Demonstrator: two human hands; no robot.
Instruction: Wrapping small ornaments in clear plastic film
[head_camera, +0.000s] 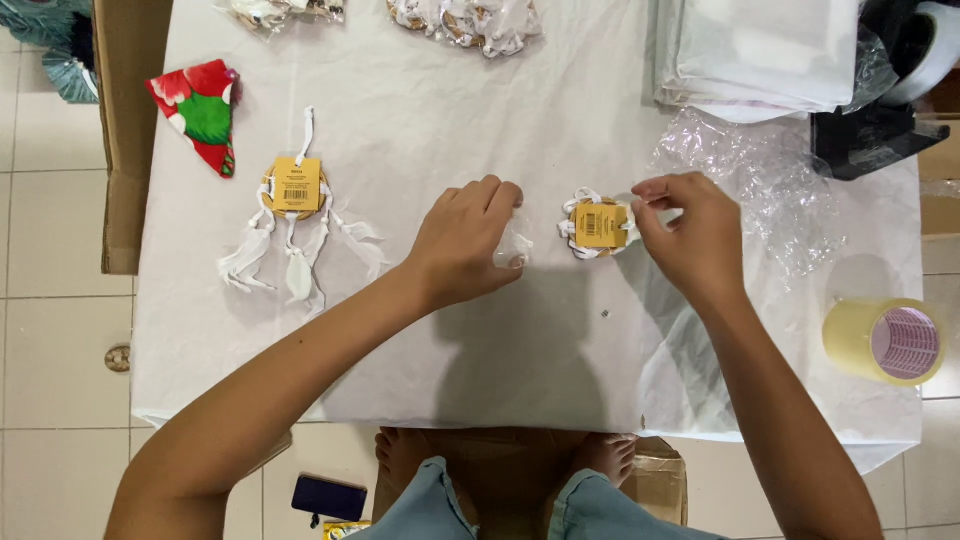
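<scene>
1. The left hand (465, 240) pinches the end of a clear bag (514, 245) on the table (500, 340).
2. The right hand (690, 235) pinches the other side of the bag, beside a small white charm (598, 225) with a yellow tag that lies between the hands.
3. It seems only half wrapped.
4. A second charm (295, 215), at the left, lies loose, its feathers spread.
5. Packed ones (470, 22) lie at the far edge.

Between my hands, a small yellow square label (601, 224) sat on a little white bundle. Another yellow label (297, 185), a bit bigger, lay far to the left on a round thing with white feathers. Two clear bags (283, 12) with small things inside lay at the top edge. A crinkly clear wrapper (770, 180) lay to the right.
</scene>
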